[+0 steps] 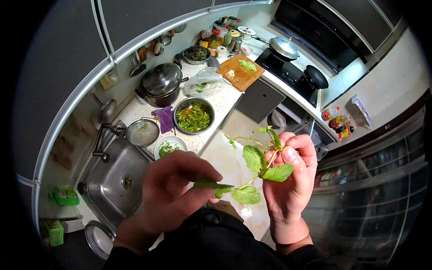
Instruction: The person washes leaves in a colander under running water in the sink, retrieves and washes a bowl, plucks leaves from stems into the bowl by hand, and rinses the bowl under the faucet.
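A leafy green herb sprig, mint-like, stretches between my two hands in front of my body. My right hand pinches its stem between thumb and fingertips, with thin side shoots sticking out to the left. Thumb and fingers of my left hand close on a leaf at the sprig's lower left end. Beyond my left hand, a white bowl on the counter holds small green leaves, its near side partly hidden by that hand. A steel bowl behind it contains chopped greens.
At left is a steel sink with a faucet; a strainer sits by its edge. A lidded pot, plastic bag, purple cloth and cutting board are on the counter. A lidded wok stands on the stove.
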The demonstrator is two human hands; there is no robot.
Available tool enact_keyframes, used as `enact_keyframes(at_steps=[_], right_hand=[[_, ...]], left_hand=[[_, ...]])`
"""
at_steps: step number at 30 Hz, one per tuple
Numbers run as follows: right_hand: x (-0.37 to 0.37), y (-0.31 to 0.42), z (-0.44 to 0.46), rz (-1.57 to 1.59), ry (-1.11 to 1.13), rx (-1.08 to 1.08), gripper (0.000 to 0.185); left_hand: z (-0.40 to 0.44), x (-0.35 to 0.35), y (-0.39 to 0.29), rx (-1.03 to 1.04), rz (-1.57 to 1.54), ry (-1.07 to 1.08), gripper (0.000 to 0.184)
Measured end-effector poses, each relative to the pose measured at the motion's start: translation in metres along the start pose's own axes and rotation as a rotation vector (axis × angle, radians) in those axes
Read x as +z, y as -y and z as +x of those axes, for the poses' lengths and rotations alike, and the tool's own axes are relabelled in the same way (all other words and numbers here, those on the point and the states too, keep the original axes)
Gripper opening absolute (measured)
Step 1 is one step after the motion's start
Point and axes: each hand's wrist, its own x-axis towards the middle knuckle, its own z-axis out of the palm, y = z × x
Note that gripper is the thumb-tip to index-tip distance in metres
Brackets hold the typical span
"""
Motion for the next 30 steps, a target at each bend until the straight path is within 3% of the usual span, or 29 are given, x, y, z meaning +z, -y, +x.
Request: enact_keyframes(at_steps=[3,9,11,12,14,16,18,19,20,21,23,24,26,30], right_hand=[[0.000,0.002,-0.002,0.007,-0.010,0.016,0.009],[0.001,-0.001,0.000,-0.073,0.064,-0.020,0.013],[-0.006,-0.011,0.003,-0.193,0.064,-0.052,0.015],[-0.013,-0.016,0.002,-0.237,0.023,-0.032,0.014],[-0.033,-0.027,0.003,-0.312,-0.021,0.015,0.009],[-0.051,-0.042,-0.001,-0.318,-0.116,0.084,0.010],[-0.071,-0.057,-0.009,-0.362,-0.197,0.155,0.011],[-0.077,-0.062,-0.015,-0.364,-0.200,0.159,0.011],[-0.082,-0.068,-0.020,-0.368,-0.259,0.211,0.011],[-0.084,-0.072,-0.026,-0.371,-0.321,0.258,0.011],[-0.085,-0.080,-0.032,-0.379,-0.356,0.272,0.011],[-0.085,-0.084,-0.036,-0.386,-0.386,0.292,0.011],[-0.084,-0.092,-0.039,-0.419,-0.434,0.278,0.010],[-0.073,-0.099,-0.039,-0.518,-0.474,0.308,0.009]], left_hand=[[0.001,-0.005,0.001,0.119,0.166,0.034,0.025],[0.001,0.000,-0.003,0.113,0.201,-0.016,0.021],[0.002,-0.018,0.008,0.155,0.495,0.130,0.026],[0.000,-0.027,0.028,0.143,0.398,0.142,0.030],[-0.011,-0.044,0.059,-0.070,0.175,0.125,0.038],[-0.021,-0.088,0.089,-0.226,0.315,0.153,0.037],[-0.024,-0.162,0.122,-0.248,1.047,0.064,0.032],[-0.031,-0.241,0.177,0.015,1.431,0.003,0.036],[-0.023,-0.295,0.184,-0.129,1.289,-0.173,0.030],[-0.013,-0.337,0.185,-0.432,1.234,-0.314,0.023],[0.014,-0.420,0.201,-0.481,1.671,-0.375,0.019],[0.023,-0.447,0.213,-0.396,1.682,-0.424,0.022],[0.044,-0.480,0.235,-0.503,1.871,-0.376,0.022],[0.058,-0.516,0.276,-0.685,1.855,-0.414,0.024]])
